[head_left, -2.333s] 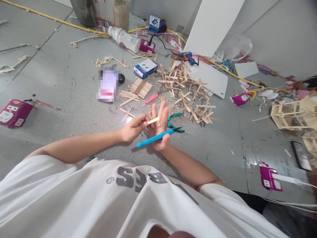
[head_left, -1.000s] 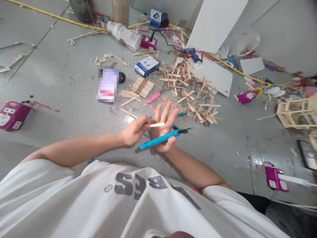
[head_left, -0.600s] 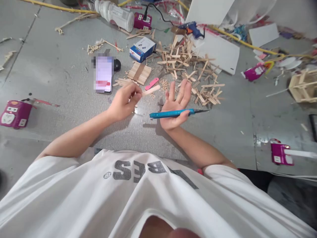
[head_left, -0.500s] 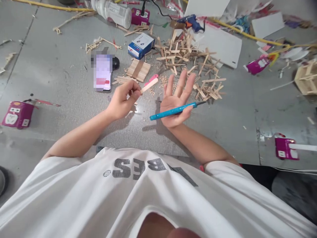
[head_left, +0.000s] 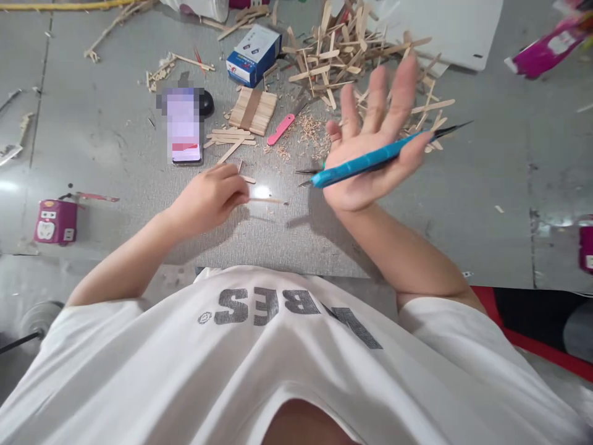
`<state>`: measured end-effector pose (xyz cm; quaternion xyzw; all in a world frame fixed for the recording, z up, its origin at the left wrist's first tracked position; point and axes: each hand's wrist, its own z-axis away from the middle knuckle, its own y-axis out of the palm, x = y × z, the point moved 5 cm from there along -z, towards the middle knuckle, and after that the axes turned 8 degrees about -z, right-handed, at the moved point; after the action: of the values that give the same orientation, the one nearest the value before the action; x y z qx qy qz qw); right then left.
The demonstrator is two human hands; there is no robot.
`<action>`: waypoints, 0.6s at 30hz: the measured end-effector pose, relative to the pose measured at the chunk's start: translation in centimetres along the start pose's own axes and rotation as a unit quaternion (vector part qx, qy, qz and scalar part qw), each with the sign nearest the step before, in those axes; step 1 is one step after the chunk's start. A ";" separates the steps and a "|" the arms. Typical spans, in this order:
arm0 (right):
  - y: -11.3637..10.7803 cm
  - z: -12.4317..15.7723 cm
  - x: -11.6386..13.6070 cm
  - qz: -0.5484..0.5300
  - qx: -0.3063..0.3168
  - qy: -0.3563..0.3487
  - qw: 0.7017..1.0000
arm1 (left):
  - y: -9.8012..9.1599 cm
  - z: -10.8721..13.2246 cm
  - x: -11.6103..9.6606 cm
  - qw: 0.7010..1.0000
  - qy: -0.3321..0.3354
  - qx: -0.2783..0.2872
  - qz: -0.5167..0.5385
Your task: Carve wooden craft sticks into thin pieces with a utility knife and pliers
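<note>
My left hand is closed on a wooden craft stick, pinched at one end and seen nearly edge-on, low over the table. Its other end points right. Across the palm of my right hand lies a blue pen-shaped tool with a thin, dark pointed tip. The thumb clamps it there while the fingers are spread upward. Between and beyond the hands are a pink folding-knife-like handle and wood crumbs. Small dark pointed items lie partly behind the tool's left end.
A banded bundle of craft sticks, a blue-and-white box and a phone lie on the grey table. A heap of loose sticks spreads at the back. A purple power socket stands at left.
My left hand has lowered the craft stick toward the table and turned it from flat-side view to edge-on. My right hand has moved up and right, with the blue tool still in it.
</note>
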<state>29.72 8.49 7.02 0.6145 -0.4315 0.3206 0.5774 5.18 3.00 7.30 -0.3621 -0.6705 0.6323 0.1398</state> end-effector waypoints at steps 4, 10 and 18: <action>-0.7 -0.9 2.0 -0.022 -0.022 -0.139 0.990 | 2.0 4.5 -1.4 0.992 0.097 0.067 -0.053; -1.0 -1.8 1.9 -0.017 -0.005 -0.163 0.987 | 4.9 4.4 -2.1 0.985 0.122 0.097 -0.070; -2.0 -2.5 2.2 -0.040 -0.031 -0.081 0.995 | 5.0 -3.3 1.9 0.984 -0.012 0.043 -0.175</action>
<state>32.74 10.51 8.44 0.6369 -0.4616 0.2332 0.5718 7.52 6.36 2.60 -0.2249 -0.6976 0.6305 0.2555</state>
